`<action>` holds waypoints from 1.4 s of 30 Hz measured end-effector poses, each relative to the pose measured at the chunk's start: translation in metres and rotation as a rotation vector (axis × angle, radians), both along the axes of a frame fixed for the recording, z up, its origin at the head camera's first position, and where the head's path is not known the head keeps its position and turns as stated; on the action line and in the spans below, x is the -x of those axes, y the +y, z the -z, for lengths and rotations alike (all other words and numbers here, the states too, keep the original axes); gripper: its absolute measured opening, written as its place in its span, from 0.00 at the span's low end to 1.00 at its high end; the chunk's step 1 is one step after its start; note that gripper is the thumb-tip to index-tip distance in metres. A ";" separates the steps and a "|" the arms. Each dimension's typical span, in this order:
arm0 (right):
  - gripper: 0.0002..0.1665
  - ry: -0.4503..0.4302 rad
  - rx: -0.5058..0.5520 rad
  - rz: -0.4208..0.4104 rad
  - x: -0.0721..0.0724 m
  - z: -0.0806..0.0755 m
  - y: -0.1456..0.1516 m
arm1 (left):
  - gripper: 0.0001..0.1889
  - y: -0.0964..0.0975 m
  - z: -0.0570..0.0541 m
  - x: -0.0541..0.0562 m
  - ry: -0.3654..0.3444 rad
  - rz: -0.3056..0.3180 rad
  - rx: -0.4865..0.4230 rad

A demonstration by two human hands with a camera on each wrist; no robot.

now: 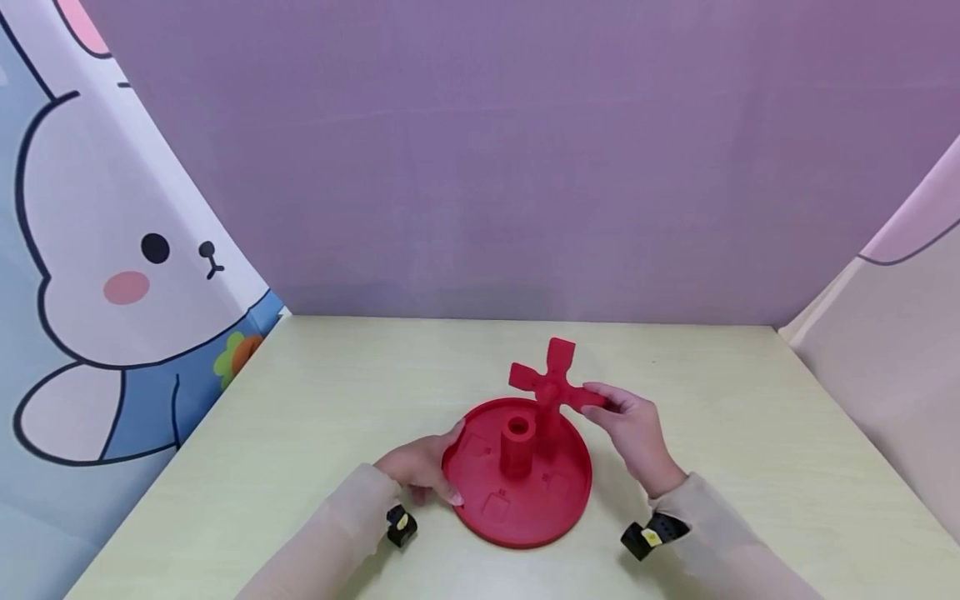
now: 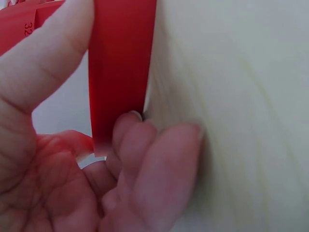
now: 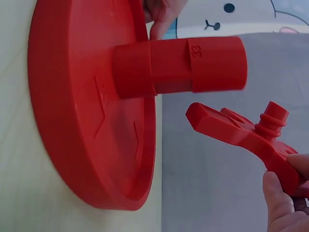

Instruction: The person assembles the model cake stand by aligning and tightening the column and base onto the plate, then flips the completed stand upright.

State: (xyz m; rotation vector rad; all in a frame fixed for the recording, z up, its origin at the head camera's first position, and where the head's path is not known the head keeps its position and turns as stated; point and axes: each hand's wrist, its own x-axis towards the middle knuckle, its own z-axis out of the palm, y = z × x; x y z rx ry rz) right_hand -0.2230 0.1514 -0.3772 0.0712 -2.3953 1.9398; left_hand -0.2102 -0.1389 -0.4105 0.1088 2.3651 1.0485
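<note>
A round red base [image 1: 487,517] with a raised rim lies flat on the table. From its middle rises a hollow red post [image 1: 517,454], marked 33 in the right wrist view. My left hand [image 1: 423,465] grips the base's left edge, thumb over the rim and fingers [image 2: 164,169] curled low against the outer wall. A red cross-shaped piece [image 1: 551,390] with flat arms is held above the base's back right part. My right hand [image 1: 633,429] pinches one of its arms between thumb and fingers. A short ribbed peg [image 3: 273,121] sticks out of the piece, apart from the post.
The pale wooden table [image 1: 337,417] extends around the base on all sides. Behind it stands a purple backdrop [image 1: 525,167], and a cloth with a cartoon rabbit [image 1: 97,208] hangs at the left. Small black wrist cameras are strapped at both cuffs.
</note>
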 end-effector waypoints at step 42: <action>0.19 1.160 -0.613 -0.205 0.005 0.015 -0.011 | 0.59 -0.003 0.000 0.000 0.007 0.019 -0.021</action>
